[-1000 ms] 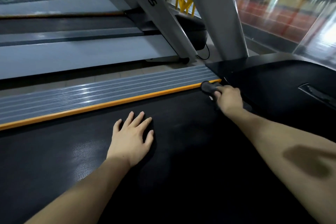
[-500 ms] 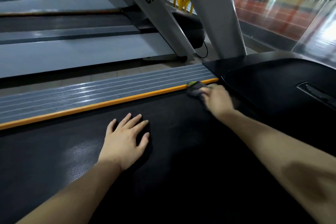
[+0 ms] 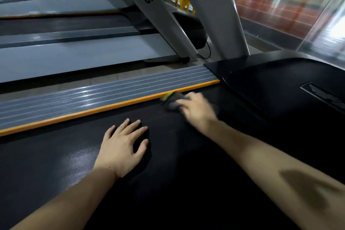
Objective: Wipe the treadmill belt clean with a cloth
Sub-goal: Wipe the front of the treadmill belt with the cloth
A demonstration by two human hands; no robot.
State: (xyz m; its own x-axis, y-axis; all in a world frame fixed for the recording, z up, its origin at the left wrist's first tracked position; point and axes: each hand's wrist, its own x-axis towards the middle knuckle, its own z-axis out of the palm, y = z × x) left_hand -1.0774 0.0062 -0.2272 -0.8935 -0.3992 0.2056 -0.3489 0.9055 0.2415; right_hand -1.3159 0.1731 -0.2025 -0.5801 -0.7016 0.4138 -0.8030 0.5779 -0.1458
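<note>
Fingers (image 3: 183, 101) of the right hand (image 3: 197, 111) press a dark grey cloth with a green edge (image 3: 172, 101) mid-wipe on the black textured treadmill belt (image 3: 56, 164) beside its orange edge strip (image 3: 93, 111), left hand (image 3: 122, 147) flat and open; next, sweep fresh belt.

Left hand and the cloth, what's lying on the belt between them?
Nothing: the head view shows only bare black belt between the flat left hand and the cloth under the right hand.
</note>
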